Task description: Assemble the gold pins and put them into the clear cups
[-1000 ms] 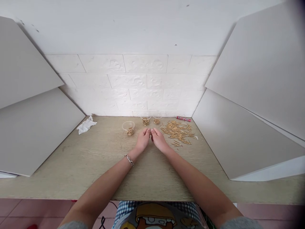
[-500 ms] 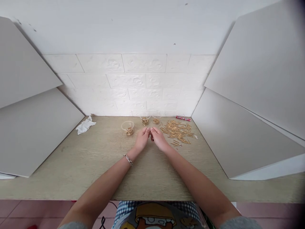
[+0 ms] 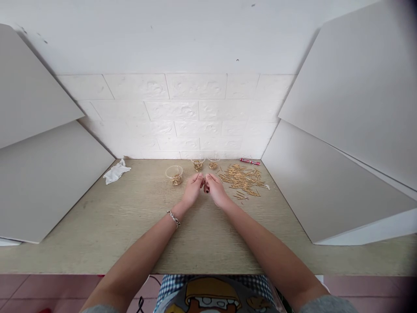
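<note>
My left hand [image 3: 192, 190] and my right hand [image 3: 216, 190] meet fingertip to fingertip over the middle of the wooden table [image 3: 97, 226]. Both have their fingers pinched together around something small and dark that I cannot make out. A pile of thin golden sticks [image 3: 243, 178] lies just right of my right hand. Three small clear cups stand behind the hands: one [image 3: 174, 174] to the left, two [image 3: 197, 163] [image 3: 213, 162] near the wall, each with golden bits inside. A bracelet sits on my left wrist.
A crumpled white cloth [image 3: 114, 172] lies at the back left of the table. A small red tube [image 3: 250, 161] rests by the brick wall at the back right. Grey slanted panels [image 3: 325, 191] close in both sides.
The hands stay together at the same spot; the view has shifted slightly. A small dark bit now shows between the fingertips.
</note>
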`<state>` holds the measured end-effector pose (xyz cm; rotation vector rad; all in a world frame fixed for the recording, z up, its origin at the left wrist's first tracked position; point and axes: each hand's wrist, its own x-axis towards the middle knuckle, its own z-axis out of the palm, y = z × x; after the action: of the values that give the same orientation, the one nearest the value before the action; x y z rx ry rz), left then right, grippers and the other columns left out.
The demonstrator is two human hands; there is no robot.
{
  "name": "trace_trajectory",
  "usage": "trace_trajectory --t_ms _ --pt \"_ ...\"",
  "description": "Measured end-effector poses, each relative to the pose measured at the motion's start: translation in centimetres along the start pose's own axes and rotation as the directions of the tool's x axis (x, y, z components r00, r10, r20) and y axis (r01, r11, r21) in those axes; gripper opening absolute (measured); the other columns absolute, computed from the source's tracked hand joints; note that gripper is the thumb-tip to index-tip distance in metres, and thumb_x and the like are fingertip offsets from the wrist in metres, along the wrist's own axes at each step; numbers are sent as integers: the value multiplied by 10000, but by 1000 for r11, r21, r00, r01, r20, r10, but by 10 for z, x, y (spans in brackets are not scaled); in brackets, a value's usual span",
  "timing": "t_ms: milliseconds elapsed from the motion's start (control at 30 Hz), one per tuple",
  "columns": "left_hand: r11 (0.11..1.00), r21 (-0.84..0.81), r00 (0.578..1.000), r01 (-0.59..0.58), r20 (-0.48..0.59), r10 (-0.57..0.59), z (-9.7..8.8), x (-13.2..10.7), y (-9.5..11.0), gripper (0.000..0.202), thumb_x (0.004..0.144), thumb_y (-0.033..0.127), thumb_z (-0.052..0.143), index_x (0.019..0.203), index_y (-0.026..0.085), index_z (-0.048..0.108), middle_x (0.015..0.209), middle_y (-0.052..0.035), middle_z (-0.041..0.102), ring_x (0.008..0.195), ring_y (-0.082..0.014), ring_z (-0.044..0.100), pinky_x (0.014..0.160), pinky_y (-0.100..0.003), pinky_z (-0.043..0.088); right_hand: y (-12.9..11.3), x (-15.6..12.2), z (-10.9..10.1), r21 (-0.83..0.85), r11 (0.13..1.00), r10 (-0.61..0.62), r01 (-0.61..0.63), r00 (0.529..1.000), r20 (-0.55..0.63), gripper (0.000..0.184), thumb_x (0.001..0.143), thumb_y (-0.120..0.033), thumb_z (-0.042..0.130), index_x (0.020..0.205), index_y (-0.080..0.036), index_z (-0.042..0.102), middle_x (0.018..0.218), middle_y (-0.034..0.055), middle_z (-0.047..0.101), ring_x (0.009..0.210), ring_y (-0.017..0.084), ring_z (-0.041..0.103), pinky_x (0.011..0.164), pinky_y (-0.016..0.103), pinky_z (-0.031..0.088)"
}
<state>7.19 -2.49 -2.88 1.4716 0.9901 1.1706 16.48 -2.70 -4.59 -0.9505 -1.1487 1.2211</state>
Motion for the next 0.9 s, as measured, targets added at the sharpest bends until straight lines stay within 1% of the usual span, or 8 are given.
trace_trajectory --t_ms 67,167,267,367,500,667,800,900 --pt "998 -60 1000 8 20 -7 1 0 -3 439 814 559 387 575 195 328 509 43 378 471 -99 442 493 -251 385 0 1 1 44 999 20 -20 1000 -2 356 758 -507 445 588 -215 331 506 -55 389 410 83 369 416 234 314" --pt "994 -111 999 18 38 -14 0 1 -6 438 810 556 399 574 193 335 491 41 397 455 -98 446 471 -245 377 1 2 0 80 996 42 -44 999 28 368 735 -515 469 574 -214 331 497 -60 363 417 86 377 415 235 330" --pt "991 -134 998 12 58 -4 -1 2 -8 437 808 545 413 562 191 339 485 37 410 450 -96 450 462 -241 372 1 3 -1 96 994 41 -44 998 42 381 722 -525 485 562 -212 337 491 -64 337 427 88 385 414 232 333" --pt "992 -126 998 10 56 -3 -1 1 -7 428 818 533 404 567 191 343 499 31 424 464 -98 456 470 -243 378 1 2 -1 95 995 30 -33 999 42 381 730 -524 482 561 -212 344 494 -61 337 436 91 385 421 235 335" --pt "995 -104 998 12 69 -5 -2 1 -7 432 819 545 385 571 194 336 509 30 429 476 -101 458 479 -247 389 -1 1 -2 47 999 1 -3 999 49 385 758 -519 460 558 -212 344 493 -53 354 449 100 395 434 241 335" --pt "998 -60 992 -18 121 25 -4 4 -8 429 814 542 395 568 194 345 533 28 434 498 -102 451 512 -253 400 -1 1 -5 -95 994 -43 47 998 48 381 796 -519 411 569 -218 352 476 -54 367 447 107 396 471 254 345" --pt "998 -39 991 -55 120 60 -4 3 -7 416 826 514 392 563 194 354 524 29 426 498 -102 430 526 -249 383 -1 0 -6 -140 987 -73 78 997 39 372 814 -501 395 572 -221 358 470 -51 380 448 112 401 480 258 339" --pt "998 1 993 -65 100 65 -3 1 -4 405 835 497 377 567 194 373 515 29 424 496 -107 417 532 -248 372 0 -1 -5 -151 986 -66 70 997 26 363 816 -491 396 577 -221 359 471 -52 385 446 113 403 480 257 337"
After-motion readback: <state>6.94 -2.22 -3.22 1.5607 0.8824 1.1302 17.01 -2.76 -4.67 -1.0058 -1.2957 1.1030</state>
